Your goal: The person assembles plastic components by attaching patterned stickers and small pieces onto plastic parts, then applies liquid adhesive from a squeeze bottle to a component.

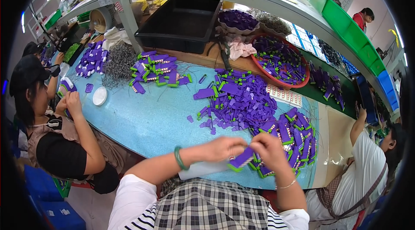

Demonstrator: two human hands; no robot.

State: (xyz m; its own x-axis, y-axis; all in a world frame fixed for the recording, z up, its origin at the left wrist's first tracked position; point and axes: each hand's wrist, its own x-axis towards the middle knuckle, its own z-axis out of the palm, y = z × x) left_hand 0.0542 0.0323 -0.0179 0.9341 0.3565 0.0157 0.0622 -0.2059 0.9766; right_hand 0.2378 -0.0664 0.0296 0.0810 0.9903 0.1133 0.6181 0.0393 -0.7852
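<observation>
Pinching one purple-and-green clip (241, 159) between them, my left hand (222, 148) and right hand (270, 150) were closed on it, apparently at opposite ends, above the blue table's (142, 122) near edge, beside a heap of finished clips (289, 137).

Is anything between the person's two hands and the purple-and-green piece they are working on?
Nothing visible. The left hand and right hand both have their grip directly on the purple-and-green piece, held above the blue table's near edge.
</observation>
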